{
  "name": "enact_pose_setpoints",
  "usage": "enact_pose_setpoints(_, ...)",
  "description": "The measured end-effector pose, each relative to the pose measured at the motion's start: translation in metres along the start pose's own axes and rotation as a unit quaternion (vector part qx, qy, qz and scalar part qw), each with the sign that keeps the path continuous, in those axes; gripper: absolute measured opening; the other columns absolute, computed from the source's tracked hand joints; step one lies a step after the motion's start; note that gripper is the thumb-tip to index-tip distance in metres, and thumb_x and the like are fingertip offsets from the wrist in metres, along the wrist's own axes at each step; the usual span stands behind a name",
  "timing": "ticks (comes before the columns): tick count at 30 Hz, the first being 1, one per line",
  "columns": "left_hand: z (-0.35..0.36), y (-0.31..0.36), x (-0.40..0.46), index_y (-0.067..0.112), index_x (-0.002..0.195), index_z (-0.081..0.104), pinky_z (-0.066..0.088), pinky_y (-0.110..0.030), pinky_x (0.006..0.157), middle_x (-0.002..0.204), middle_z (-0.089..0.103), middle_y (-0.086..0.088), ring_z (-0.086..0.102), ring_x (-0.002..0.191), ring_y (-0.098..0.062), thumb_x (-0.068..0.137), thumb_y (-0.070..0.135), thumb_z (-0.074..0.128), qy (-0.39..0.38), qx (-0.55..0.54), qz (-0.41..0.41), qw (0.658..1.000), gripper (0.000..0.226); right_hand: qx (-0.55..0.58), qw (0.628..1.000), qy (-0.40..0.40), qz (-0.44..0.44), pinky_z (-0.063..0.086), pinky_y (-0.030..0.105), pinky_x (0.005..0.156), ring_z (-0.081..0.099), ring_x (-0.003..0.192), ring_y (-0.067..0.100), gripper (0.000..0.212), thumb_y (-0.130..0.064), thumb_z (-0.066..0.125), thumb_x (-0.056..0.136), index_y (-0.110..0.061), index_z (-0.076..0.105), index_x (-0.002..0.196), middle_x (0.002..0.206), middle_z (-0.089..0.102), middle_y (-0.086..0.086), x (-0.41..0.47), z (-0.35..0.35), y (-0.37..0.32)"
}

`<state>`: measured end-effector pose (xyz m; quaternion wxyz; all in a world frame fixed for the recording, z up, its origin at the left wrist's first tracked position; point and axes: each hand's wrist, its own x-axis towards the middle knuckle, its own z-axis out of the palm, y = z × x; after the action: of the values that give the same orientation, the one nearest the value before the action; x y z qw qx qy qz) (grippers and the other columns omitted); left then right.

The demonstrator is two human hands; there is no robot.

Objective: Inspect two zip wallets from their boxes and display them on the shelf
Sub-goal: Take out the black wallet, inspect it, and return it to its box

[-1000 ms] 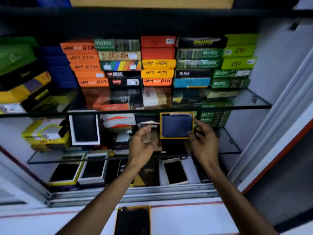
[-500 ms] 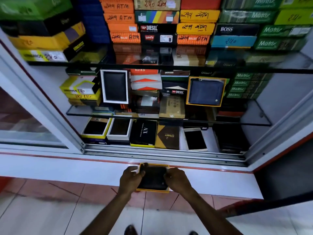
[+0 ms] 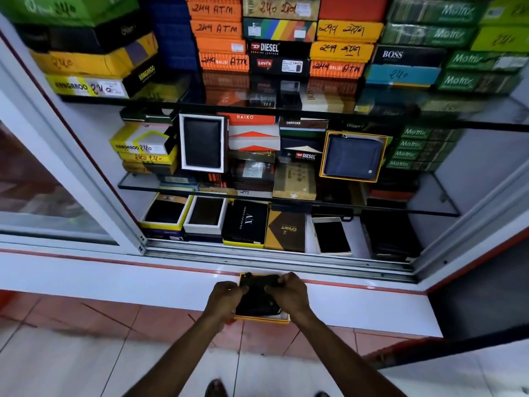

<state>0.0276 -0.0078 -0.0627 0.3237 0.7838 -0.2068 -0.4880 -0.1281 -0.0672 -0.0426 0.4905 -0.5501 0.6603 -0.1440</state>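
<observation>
A black zip wallet [image 3: 257,302] lies in a yellow-rimmed open box [image 3: 262,318] on the white ledge in front of the cabinet. My left hand [image 3: 224,299] grips the wallet's left side and my right hand [image 3: 289,295] grips its upper right edge. A blue zip wallet [image 3: 352,158] stands upright in its yellow-rimmed box [image 3: 323,164] on the middle glass shelf [image 3: 446,206], right of centre, with no hand on it.
Stacked wallet boxes fill the top shelf. A black wallet in a white box [image 3: 202,142] stands left on the middle shelf. Open boxes lie along the bottom shelf [image 3: 355,233]. The sliding glass door [image 3: 51,202] sits to the left; the white ledge [image 3: 114,285] runs across the front.
Both hands left the blue wallet box on the middle shelf and came down to the black wallet box on the ledge. Since half a second ago they have closed tighter on the wallet.
</observation>
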Motion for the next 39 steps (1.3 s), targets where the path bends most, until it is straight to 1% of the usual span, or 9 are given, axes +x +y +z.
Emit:
enact_pose_setpoints(4,-0.005,0.011,-0.007,0.01,0.11,0.067,0.052,-0.038,0.088,0.113,0.069,-0.011,0.063,0.103,-0.027,0.091,0.034,0.061,0.004,0.029,0.046,0.999,0.031,0.133,0.99,-0.042,-0.01,0.053,0.041,0.079,0.067,0.101,0.034,0.023,-0.012,0.081,0.075,-0.009,0.059,0.083,0.092,0.067,0.011,-0.001,-0.013,-0.001)
enact_pose_setpoints(9,-0.021,0.053,-0.027,0.009,0.096,0.077,0.056,-0.035,0.083,0.098,0.079,-0.012,0.072,0.095,-0.026,0.088,0.03,0.069,-0.064,-0.039,0.114,0.991,0.023,0.264,0.954,-0.133,-0.049,0.058,0.034,0.061,0.065,0.084,0.026,0.028,-0.004,0.072,0.086,-0.016,0.048,0.08,0.092,0.063,0.006,-0.016,-0.049,-0.011)
enact_pose_setpoints(12,-0.036,0.088,-0.043,0.01,0.101,0.076,0.057,-0.022,0.071,0.094,0.081,-0.005,0.075,0.092,-0.019,0.086,0.019,0.072,-0.104,-0.002,0.192,0.976,0.018,0.074,0.974,-0.022,-0.214,0.054,0.014,0.07,0.067,0.089,0.017,0.015,-0.021,0.066,0.093,-0.021,0.053,0.1,0.108,0.063,-0.001,-0.023,-0.075,-0.026)
enact_pose_setpoints(14,-0.041,0.113,-0.056,0.011,0.099,0.076,0.056,-0.017,0.065,0.088,0.081,0.001,0.076,0.084,-0.011,0.084,0.014,0.074,-0.126,0.052,0.234,0.963,0.016,0.001,0.932,0.037,-0.362,0.045,0.0,0.079,0.064,0.105,0.003,0.02,-0.026,0.06,0.096,-0.025,0.059,0.116,0.121,0.063,-0.01,-0.027,-0.095,-0.046)
enact_pose_setpoints(20,-0.047,0.171,-0.09,0.01,0.098,0.076,0.056,-0.024,0.072,0.094,0.081,-0.003,0.075,0.087,-0.012,0.077,0.019,0.08,-0.155,0.227,0.32,0.907,0.023,-0.206,0.792,-0.033,-0.574,0.034,0.014,0.113,0.045,0.135,0.0,0.045,-0.023,0.059,0.096,-0.035,0.052,0.14,0.146,0.052,-0.015,-0.015,-0.131,-0.106)
enact_pose_setpoints(23,-0.049,0.186,-0.096,0.009,0.098,0.077,0.055,-0.026,0.075,0.095,0.081,-0.005,0.075,0.089,-0.015,0.077,0.02,0.081,-0.159,0.246,0.326,0.899,0.024,-0.196,0.783,-0.03,-0.589,0.053,0.027,0.097,0.064,0.113,0.006,0.033,-0.027,0.065,0.093,-0.028,0.067,0.125,0.121,0.072,-0.007,-0.013,-0.141,-0.116)
enact_pose_setpoints(30,-0.061,0.203,-0.1,0.009,0.102,0.076,0.06,-0.032,0.079,0.097,0.081,-0.007,0.076,0.09,-0.019,0.079,0.015,0.078,-0.19,0.208,0.3,0.911,0.023,-0.152,0.769,0.018,-0.621,0.055,0.014,0.072,0.068,0.086,0.0,0.022,-0.029,0.067,0.091,-0.019,0.078,0.108,0.098,0.077,-0.004,-0.026,-0.159,-0.12)
enact_pose_setpoints(36,-0.091,0.208,-0.092,0.008,0.109,0.073,0.061,-0.037,0.082,0.109,0.077,-0.013,0.074,0.1,-0.024,0.077,0.019,0.074,-0.189,-0.014,0.243,0.951,0.034,-0.07,0.803,0.103,-0.583,0.054,0.028,0.055,0.063,0.062,0.01,0.013,-0.024,0.075,0.085,-0.02,0.08,0.097,0.08,0.074,-0.005,-0.041,-0.183,-0.108)
enact_pose_setpoints(39,-0.081,0.202,-0.091,0.007,0.109,0.072,0.064,-0.037,0.071,0.106,0.078,-0.012,0.076,0.088,-0.02,0.069,0.021,0.072,-0.202,-0.14,0.197,0.949,0.042,0.012,0.805,0.165,-0.569,0.047,0.018,0.05,0.054,0.051,0.005,0.01,-0.018,0.08,0.079,-0.019,0.081,0.089,0.067,0.068,-0.01,-0.055,-0.18,-0.111)
